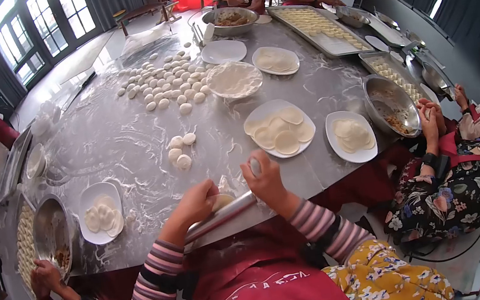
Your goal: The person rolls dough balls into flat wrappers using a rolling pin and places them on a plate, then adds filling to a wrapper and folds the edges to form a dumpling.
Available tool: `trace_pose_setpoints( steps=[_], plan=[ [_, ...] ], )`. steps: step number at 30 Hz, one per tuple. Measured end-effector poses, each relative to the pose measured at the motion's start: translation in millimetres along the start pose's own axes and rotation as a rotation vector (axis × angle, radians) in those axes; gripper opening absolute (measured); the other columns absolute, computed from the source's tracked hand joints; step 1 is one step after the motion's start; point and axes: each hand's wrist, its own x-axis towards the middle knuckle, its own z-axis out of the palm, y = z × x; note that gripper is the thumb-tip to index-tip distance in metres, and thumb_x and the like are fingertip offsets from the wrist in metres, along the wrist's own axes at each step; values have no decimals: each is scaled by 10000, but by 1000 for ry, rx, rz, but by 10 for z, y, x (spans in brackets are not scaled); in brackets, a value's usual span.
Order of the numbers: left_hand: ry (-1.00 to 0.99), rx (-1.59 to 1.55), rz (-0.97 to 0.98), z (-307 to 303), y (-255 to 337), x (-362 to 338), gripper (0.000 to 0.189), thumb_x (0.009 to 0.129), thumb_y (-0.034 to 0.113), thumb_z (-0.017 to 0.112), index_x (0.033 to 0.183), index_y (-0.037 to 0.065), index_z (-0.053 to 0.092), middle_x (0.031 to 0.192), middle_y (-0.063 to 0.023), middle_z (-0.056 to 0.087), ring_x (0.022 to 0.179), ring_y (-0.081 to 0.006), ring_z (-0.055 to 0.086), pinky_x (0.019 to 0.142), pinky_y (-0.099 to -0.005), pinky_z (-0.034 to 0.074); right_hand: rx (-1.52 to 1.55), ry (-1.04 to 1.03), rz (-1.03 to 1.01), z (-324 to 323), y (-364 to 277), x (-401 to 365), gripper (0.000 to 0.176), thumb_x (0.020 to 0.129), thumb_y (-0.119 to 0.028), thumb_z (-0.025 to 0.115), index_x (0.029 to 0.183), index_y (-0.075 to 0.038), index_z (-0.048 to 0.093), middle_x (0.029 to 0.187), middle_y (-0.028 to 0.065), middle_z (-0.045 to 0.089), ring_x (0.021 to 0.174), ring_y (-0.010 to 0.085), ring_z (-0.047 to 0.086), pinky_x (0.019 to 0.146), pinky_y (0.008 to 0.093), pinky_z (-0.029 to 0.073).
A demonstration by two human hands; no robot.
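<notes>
My left hand is closed at the table's near edge, its fingertips at a flat dough round. To its right my right hand is wrapped round a rolling pin, whose pale rounded end shows between thumb and fingers. The rest of the pin is mostly hidden. Beyond my hands lie several small dough pieces. A white plate with flat dough rounds stands past my right hand. Loose flour marks the metal table.
Many dough pieces and a flour bowl lie farther back. Plates of rounds stand left and right. Filling bowls and dumpling trays line the sides. Co-workers' hands are at right, left and the far side.
</notes>
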Motion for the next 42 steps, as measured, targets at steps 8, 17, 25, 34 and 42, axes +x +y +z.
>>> trace_pose_setpoints(
  steps=[8,17,25,34,42],
  plan=[
    [-49,283,114,-59,-126,216,124,794,122,626,822,1,629,728,-154,635,646,-258,602,603,-369,463,35,-26,13,-85,-94,-8,211,763,-17,662,866,-50,481,697,159,532,569,361,546,497,394,419],
    [0,153,4,-114,-92,122,127,798,116,610,836,-3,627,767,-169,638,695,-291,613,637,-378,468,20,-3,-15,-64,-99,48,210,766,-15,660,886,-49,491,652,138,531,556,339,560,496,383,436],
    [53,290,-17,-94,59,250,176,812,173,568,800,6,624,804,-222,620,774,-383,599,654,-429,458,3,-40,-12,375,98,374,204,778,-60,651,908,-41,495,688,189,544,608,389,560,537,423,436],
    [-59,-54,-9,-99,-102,91,135,772,59,582,875,-28,586,768,-163,625,689,-229,588,629,-358,460,58,-44,84,-203,-163,-65,213,762,-8,665,877,-43,490,672,132,526,556,346,535,511,382,431],
    [29,211,8,-37,25,303,149,801,123,582,841,-19,604,787,-212,621,740,-338,603,655,-393,457,23,-45,33,327,47,379,196,783,-68,657,885,-39,492,722,207,573,663,405,576,556,425,444]
  ],
)
